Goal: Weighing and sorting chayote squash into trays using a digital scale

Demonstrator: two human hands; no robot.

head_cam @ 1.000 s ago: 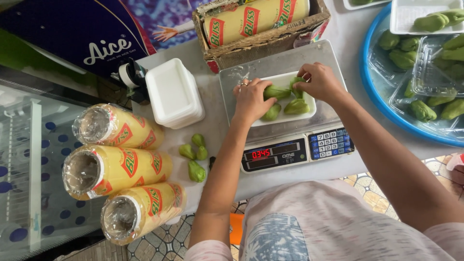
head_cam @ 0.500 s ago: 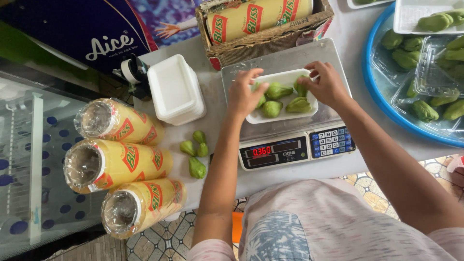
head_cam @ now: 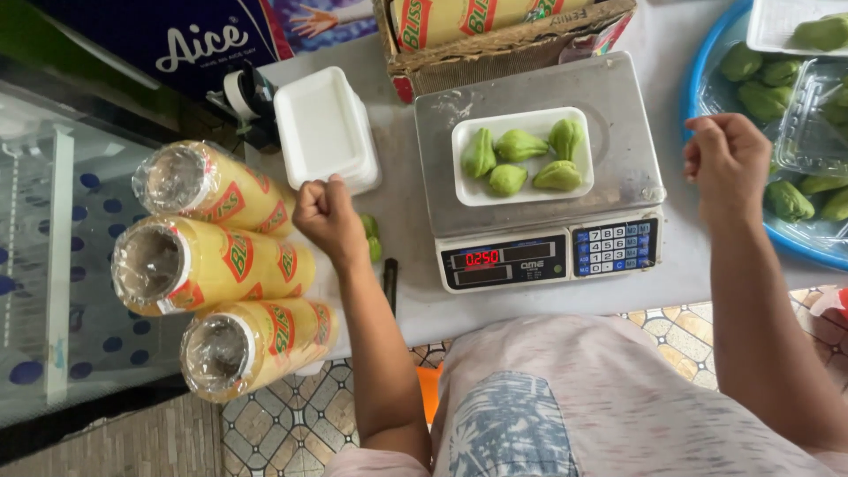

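A white foam tray [head_cam: 468, 190] with several green fruits [head_cam: 519, 145] rests on the steel pan of a digital scale [head_cam: 539, 212] whose red display is lit. My left hand [head_cam: 329, 215] hovers as a loose fist left of the scale, over a few loose green fruits [head_cam: 372, 235] and beside a stack of white foam trays [head_cam: 324, 128]. My right hand [head_cam: 726, 159] is a closed fist right of the scale, near the blue basin [head_cam: 698, 115] of green fruits. Whether either fist holds anything is hidden.
Three yellow rolls of cling film [head_cam: 221, 265] lie at the table's left edge. A cardboard box [head_cam: 503, 44] with another roll stands behind the scale. A tape dispenser [head_cam: 243, 97] sits at back left, a dark pen-like object [head_cam: 389, 283] beside the scale, clear plastic containers [head_cam: 808, 115] in the basin.
Both hands have left the tray on the scale: the left moved out to the loose fruits, the right toward the blue basin. The tray now lies untouched.
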